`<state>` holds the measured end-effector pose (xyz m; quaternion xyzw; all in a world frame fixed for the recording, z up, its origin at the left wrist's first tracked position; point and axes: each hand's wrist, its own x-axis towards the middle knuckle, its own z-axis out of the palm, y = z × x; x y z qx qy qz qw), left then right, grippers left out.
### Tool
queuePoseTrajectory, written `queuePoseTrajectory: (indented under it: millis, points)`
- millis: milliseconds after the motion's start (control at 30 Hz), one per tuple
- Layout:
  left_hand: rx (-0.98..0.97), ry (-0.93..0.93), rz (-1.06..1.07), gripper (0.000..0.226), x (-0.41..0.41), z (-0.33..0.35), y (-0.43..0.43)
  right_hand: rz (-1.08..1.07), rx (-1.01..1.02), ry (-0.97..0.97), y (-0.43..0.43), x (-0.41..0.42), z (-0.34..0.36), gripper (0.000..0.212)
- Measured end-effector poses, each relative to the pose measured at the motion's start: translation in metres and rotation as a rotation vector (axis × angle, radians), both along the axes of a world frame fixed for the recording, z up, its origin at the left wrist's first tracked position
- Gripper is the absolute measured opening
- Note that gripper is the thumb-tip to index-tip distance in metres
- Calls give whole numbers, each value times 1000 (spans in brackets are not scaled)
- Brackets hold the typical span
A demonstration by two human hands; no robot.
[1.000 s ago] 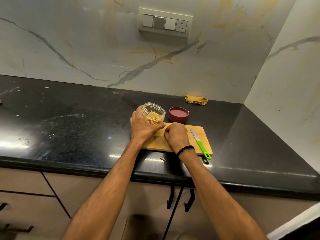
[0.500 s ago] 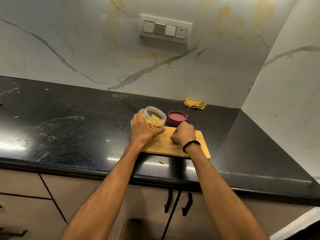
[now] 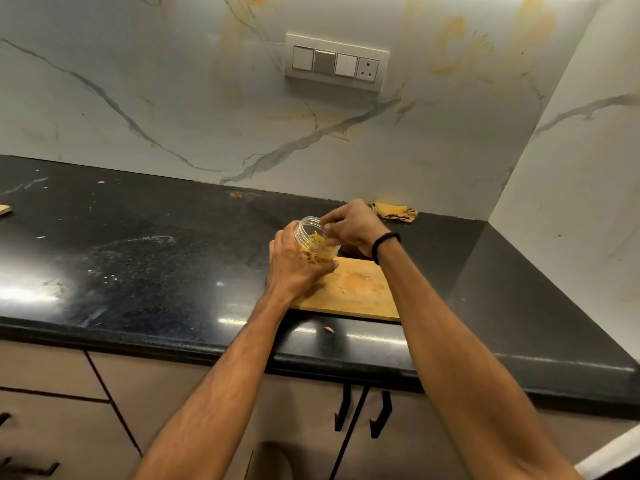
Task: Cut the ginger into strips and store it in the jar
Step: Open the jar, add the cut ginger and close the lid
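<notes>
Our right hand has left the rectangular wooden cutting board and now sits at the mouth of the clear round plastic jar, fingers bunched; we cannot tell whether they pinch anything. Our left hand grips the tilted jar, pale yellow ginger strips inside. The board looks nearly bare, so we judge storing almost done. A small ginger scrap lies on the black stone desk nearer us than the left hand; a crumpled yellow cloth lies beyond the right hand.

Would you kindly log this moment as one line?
left hand: grips tilted jar; right hand: fingers at jar mouth; ginger strips: in jar; board: few scraps
</notes>
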<state>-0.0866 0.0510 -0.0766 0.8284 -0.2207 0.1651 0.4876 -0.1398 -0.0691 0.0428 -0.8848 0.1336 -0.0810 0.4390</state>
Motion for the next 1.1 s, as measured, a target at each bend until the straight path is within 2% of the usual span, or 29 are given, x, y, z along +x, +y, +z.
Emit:
queuePoseTrajectory:
  millis: [133,167,267,333,467,633,833,1100]
  points:
    - [-2,12,2,111,2,1,-2,-179,236,-228,-25,-19,-6,20]
    - [-4,10,5,111,3,0,-2,-230,177,-215,-32,-24,-12,19]
    - [-6,13,15,113,4,-2,-3,-289,-264,47,-49,-34,-42,15]
    - [1,15,12,114,4,-2,-4,-300,-429,151,-48,-38,-60,16]
    - [2,18,18,114,3,-1,-3,-385,-519,137,-36,-39,-69,17]
    - [3,21,20,114,3,0,-4,-366,-648,185,-23,-42,-67,20]
    - [2,16,27,115,3,-1,-4,-118,-351,275,-20,-43,-63,17]
    - [6,20,30,114,4,-1,-5,45,-360,232,-15,-50,-55,19]
